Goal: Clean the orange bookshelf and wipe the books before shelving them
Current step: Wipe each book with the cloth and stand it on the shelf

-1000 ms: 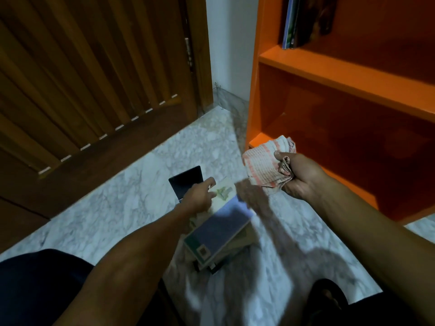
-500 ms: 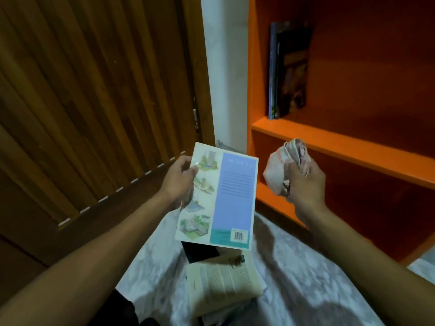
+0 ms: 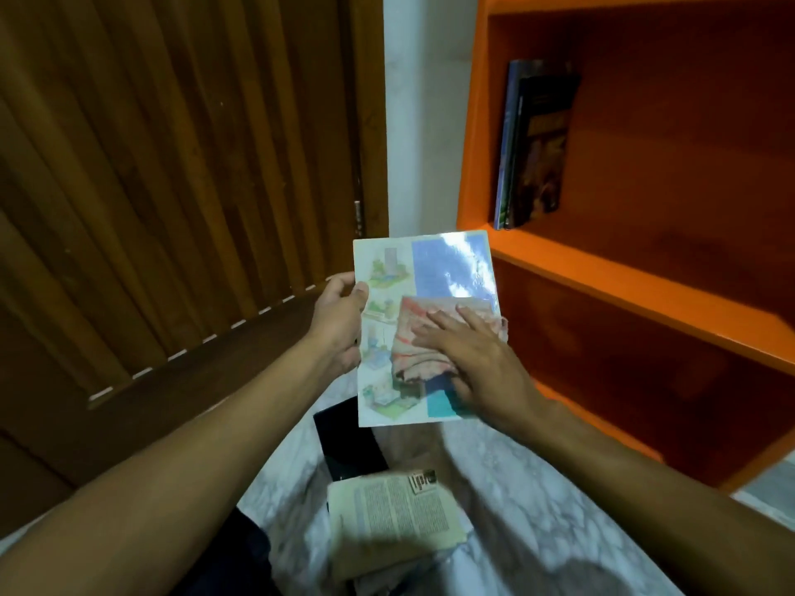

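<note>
Holding the thin, shiny, flat book [image 3: 423, 329] by its left edge, the left hand [image 3: 340, 326] pinches it in the air. Flat right hand [image 3: 477, 359] presses a soft, wrinkled pink cloth [image 3: 423, 342] on its smooth cover, beside the orange wooden bookshelf [image 3: 645, 286].

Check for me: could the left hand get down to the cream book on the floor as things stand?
Probably not yet. The left hand grips the illustrated book by its edge while the right hand presses the cloth on its cover. The cream book lies uncovered below, so only the occupied grip blocks it.
</note>
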A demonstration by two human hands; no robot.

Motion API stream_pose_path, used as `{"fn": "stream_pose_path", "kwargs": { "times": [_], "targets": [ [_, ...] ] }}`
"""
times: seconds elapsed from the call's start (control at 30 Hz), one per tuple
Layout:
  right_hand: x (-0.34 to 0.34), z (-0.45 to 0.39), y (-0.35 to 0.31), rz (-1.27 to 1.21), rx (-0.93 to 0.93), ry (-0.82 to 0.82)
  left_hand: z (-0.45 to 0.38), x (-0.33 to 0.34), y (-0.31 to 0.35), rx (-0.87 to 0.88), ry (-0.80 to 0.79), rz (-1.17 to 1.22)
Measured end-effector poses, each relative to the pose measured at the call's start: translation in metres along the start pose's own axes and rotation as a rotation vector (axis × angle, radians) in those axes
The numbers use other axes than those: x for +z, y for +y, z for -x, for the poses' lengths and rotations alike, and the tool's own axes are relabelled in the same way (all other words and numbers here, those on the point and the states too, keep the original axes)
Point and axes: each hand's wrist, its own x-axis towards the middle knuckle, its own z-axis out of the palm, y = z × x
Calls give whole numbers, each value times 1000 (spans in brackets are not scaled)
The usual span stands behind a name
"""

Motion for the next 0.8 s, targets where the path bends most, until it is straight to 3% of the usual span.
{"fn": "stream_pose_path", "kwargs": {
  "times": [0.2,0.27,0.33,0.53,0.63,0.7,0.8],
  "targets": [
    [20,53,-3,-93,-185,-205,-7,-7,4,77,70,-40],
    [20,61,-5,-162,-159,-197,-9,-8,2,128,79,-96],
    [14,62,-5,-302,-7,-151,-9,-8,0,150,72,-164],
    [-19,15,7,-397,578,432,-3,-6,-7,111,-44,-239],
    [-32,-23,16,-310,579,569,3,5,-11,112,-104,-210],
    [-31,-44,19,-276,515,525,8,15,-13,114,-128,-178],
    [-12,-57,18,-170,435,282,13,27,-16,116,-162,-94]
  ]
}}
